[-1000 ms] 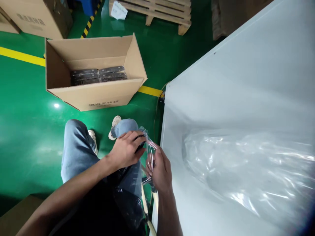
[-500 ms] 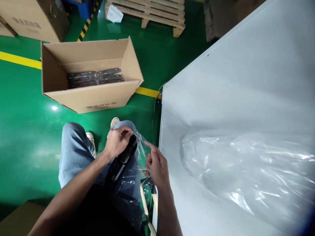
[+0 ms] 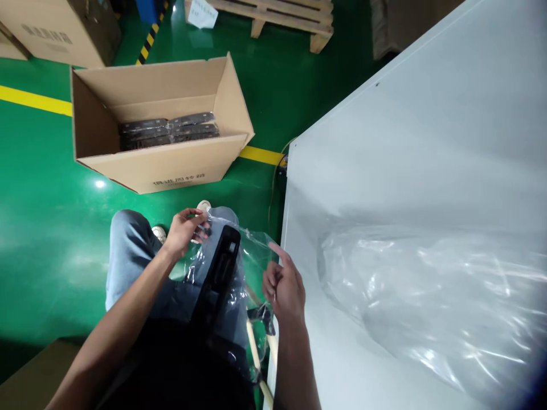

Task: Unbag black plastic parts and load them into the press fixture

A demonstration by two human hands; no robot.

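Note:
A long black plastic part (image 3: 219,276) lies on my lap inside a clear plastic bag (image 3: 252,245). My left hand (image 3: 184,229) pinches the bag's left edge near my knee. My right hand (image 3: 282,283) holds the bag's right edge, index finger stretched out, other fingers curled. The bag's mouth is spread between the two hands, with the part's upper end showing in it.
An open cardboard box (image 3: 158,165) with bagged black parts stands on the green floor ahead. A white table (image 3: 410,142) at my right carries a heap of clear plastic bags (image 3: 431,296). A wooden pallet (image 3: 273,14) and more cartons (image 3: 51,28) stand further off.
My hands have moved apart, the left one going left, and the bag's mouth has been pulled wide. The black part now shows plainly inside the bag.

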